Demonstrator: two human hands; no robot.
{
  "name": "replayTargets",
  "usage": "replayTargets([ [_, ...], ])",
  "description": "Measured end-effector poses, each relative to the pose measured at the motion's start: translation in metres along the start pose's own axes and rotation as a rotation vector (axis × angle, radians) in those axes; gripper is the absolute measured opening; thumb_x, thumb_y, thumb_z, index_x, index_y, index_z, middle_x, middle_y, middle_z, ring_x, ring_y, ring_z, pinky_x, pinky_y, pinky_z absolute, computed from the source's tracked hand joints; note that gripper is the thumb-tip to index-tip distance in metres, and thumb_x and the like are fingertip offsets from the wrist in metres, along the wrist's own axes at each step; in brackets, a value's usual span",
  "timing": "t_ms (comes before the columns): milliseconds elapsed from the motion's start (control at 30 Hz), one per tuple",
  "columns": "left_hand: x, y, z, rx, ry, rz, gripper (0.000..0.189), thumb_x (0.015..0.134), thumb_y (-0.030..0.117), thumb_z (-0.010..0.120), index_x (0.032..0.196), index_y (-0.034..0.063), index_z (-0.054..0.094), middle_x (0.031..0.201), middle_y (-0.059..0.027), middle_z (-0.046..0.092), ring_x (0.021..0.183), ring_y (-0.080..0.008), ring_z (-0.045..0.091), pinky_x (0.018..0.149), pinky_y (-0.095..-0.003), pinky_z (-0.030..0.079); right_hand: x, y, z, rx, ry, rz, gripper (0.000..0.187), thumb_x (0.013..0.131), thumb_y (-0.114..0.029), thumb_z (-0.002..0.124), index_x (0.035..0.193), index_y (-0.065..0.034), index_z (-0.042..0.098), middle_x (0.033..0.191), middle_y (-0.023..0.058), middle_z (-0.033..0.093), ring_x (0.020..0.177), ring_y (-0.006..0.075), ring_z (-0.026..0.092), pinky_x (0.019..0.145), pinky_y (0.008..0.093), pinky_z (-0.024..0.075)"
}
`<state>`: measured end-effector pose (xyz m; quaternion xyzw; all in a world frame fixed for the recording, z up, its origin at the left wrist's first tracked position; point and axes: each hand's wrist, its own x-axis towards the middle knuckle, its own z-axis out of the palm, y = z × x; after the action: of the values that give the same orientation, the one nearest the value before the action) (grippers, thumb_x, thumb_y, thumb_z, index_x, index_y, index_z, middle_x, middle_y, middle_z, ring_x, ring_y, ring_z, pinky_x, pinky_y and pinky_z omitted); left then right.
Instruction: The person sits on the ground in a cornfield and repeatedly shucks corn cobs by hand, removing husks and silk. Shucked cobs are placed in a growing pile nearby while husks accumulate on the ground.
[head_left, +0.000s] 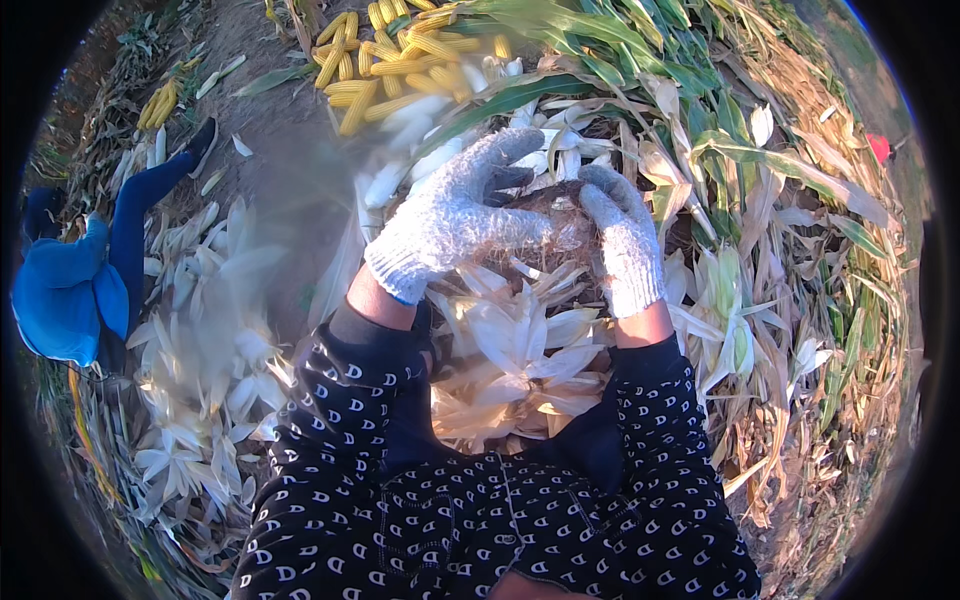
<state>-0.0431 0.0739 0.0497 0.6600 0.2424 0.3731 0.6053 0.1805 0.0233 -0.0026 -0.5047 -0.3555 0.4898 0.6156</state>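
Observation:
My left hand (465, 210), in a fuzzy white knitted glove, is held out with its fingers spread and its thumb pointing right. Facing it is my gloved right hand (624, 240), its fingers curled inward. Brown corn silk (571, 225) lies in the gap between the two hands, and strands cling near the left thumb. Whether the right fingers grip any of it is hidden by the glove. Below the hands, between my legs, pale dry corn husks (517, 345) are heaped. White husk-covered ears (435, 161) lie just beyond the left hand.
Husked yellow corn cobs (405, 64) are piled at the top. Green and dry corn stalks (720, 127) cover the right side. More husks (195, 390) are strewn at left, where a person in blue (67, 292) sits. A smaller cob pile (159, 105) is beyond.

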Motion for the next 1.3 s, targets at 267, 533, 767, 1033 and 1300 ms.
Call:
replayTargets([
  [267,-0.004,-0.003,-0.041,-0.329,0.829,0.019,0.03,0.101,0.017,0.062,0.125,-0.0003,0.064,0.121,-0.0132,0.068,0.11,-0.0227,0.066,0.093,-0.0343,0.053,-0.027,0.005,-0.03,-1.007,-0.443,-0.016,0.036,0.093,-0.02,0.067,0.125,-0.0036,0.064,0.118,0.0128,0.069,0.109,0.0247,0.066,0.097,0.0369,0.0508],
  [533,-0.007,-0.009,-0.041,0.08,0.544,0.157,0.032,0.102,0.021,0.061,0.122,-0.0033,0.064,0.113,-0.0152,0.071,0.1,-0.0222,0.071,0.09,-0.0347,0.057,-0.035,-0.023,-0.037,-1.358,-0.55,-0.176,0.029,0.087,-0.023,0.072,0.108,-0.0036,0.07,0.113,0.0154,0.069,0.102,0.0337,0.066,0.092,0.0418,0.0517],
  [767,-0.006,0.004,-0.043,-0.107,0.665,0.166,0.028,0.1,0.018,0.063,0.119,-0.0017,0.067,0.111,-0.0123,0.071,0.096,-0.0196,0.071,0.086,-0.0313,0.057,-0.063,-0.138,-0.041,-0.398,-0.896,-0.675,0.023,0.085,-0.023,0.073,0.1,-0.0065,0.07,0.096,0.0076,0.07,0.089,0.027,0.069,0.076,0.0363,0.0548],
  [1033,-0.021,0.002,-0.058,-0.527,0.632,0.105,0.026,0.103,0.023,0.059,0.116,0.0019,0.065,0.11,-0.0143,0.07,0.094,-0.0233,0.068,0.09,-0.0411,0.057,-0.107,-0.142,-0.007,-0.486,-1.499,-0.277,0.025,0.086,-0.027,0.072,0.102,-0.0073,0.07,0.098,0.0089,0.071,0.09,0.0288,0.07,0.076,0.0377,0.0553],
  [1300,-0.022,-0.006,-0.064,-0.534,0.624,0.031,0.03,0.101,0.028,0.061,0.117,0.0035,0.065,0.118,-0.0161,0.067,0.102,-0.0259,0.065,0.096,-0.0468,0.053,-0.11,-0.16,0.011,-0.678,-1.573,-0.167,0.028,0.088,-0.031,0.071,0.104,-0.0082,0.07,0.1,0.0102,0.072,0.091,0.0305,0.07,0.076,0.039,0.0558],
])
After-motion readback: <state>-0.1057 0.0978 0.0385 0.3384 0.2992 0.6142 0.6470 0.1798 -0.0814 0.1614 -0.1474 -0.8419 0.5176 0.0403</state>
